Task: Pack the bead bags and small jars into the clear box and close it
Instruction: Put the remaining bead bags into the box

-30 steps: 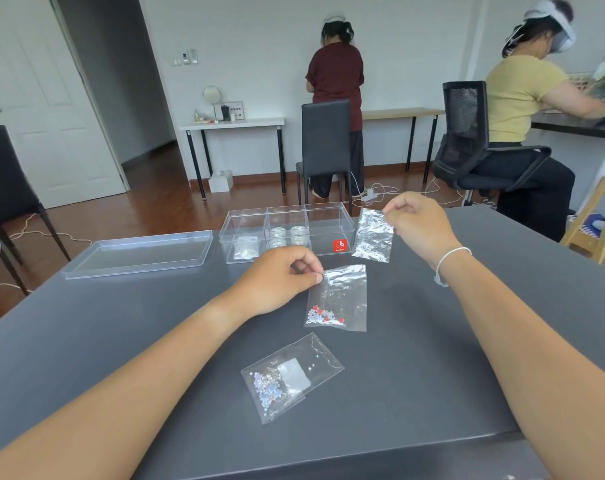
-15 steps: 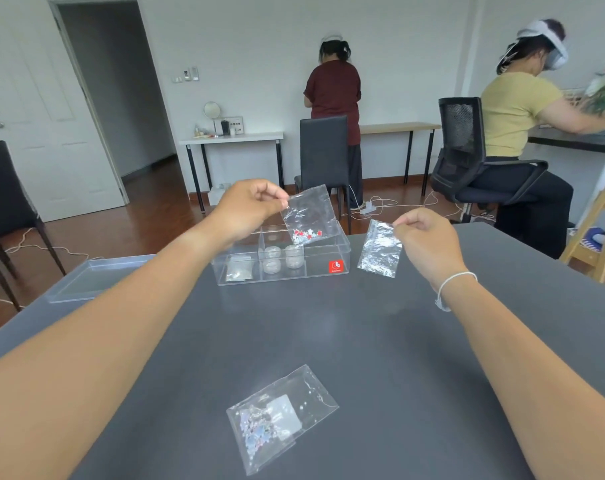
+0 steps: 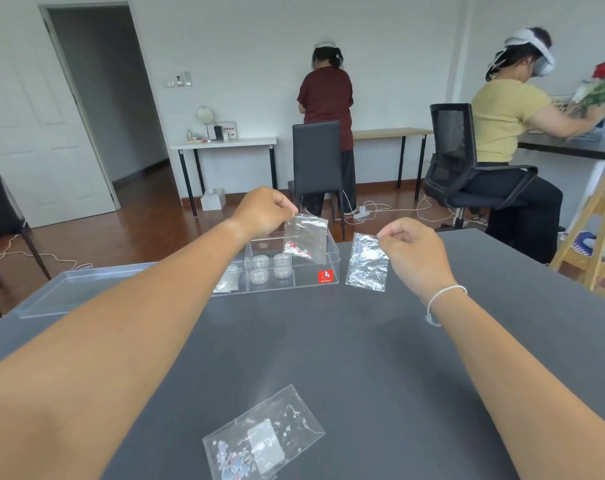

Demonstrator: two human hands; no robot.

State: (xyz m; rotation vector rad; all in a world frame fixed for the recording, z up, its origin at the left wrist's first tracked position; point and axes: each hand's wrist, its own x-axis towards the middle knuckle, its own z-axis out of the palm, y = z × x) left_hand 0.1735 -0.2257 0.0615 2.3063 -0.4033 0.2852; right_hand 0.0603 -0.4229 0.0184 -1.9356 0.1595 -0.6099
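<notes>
The clear box (image 3: 330, 252) stands open at the far side of the grey table, with a red sticker on its front. Several small jars (image 3: 270, 267) sit in its middle compartment and a bag (image 3: 227, 279) lies in the left one. My left hand (image 3: 264, 211) pinches a bag with red and white beads (image 3: 304, 240) that hangs over the right compartment. To the right of the box, my right hand (image 3: 412, 249) pinches a bag of clear beads (image 3: 367, 263) above the table. Near me, a third bag with pale blue beads (image 3: 263, 436) lies flat on the table.
The box's clear lid (image 3: 76, 289) lies on the table to the left of the box. Beyond the table are a black chair (image 3: 316, 161), a standing person (image 3: 327, 109), a seated person (image 3: 505, 133) on an office chair, and cables on the wooden floor.
My left hand picked the red-bead bag off the table and carried it up over the box's right compartment. My right hand has kept its bag, staying right of the box.
</notes>
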